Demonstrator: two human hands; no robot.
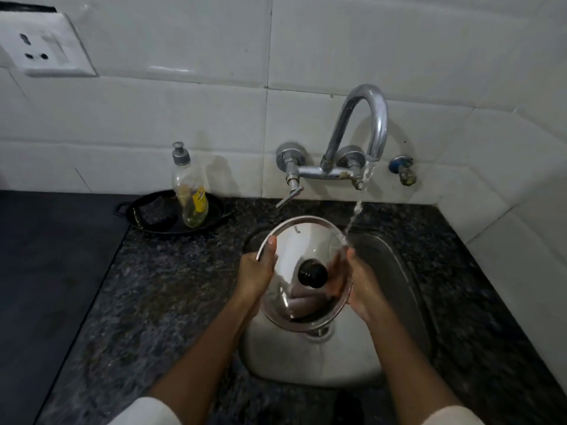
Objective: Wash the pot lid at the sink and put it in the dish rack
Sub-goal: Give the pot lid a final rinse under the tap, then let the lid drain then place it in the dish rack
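A round steel pot lid (299, 240) with a black knob (312, 273) is held tilted over the steel sink (310, 360). My left hand (256, 276) grips its left rim, thumb on top. My right hand (363, 286) holds the right rim. Water runs from the curved tap (366, 124) and lands on the lid's right edge, by my right thumb. No dish rack is in view.
A dish soap bottle (190, 191) stands in a black pan (171, 214) with a scrubber, on the dark speckled counter (159, 286) left of the sink. White tiled walls rise behind and on the right. A wall socket (43, 46) is at the top left.
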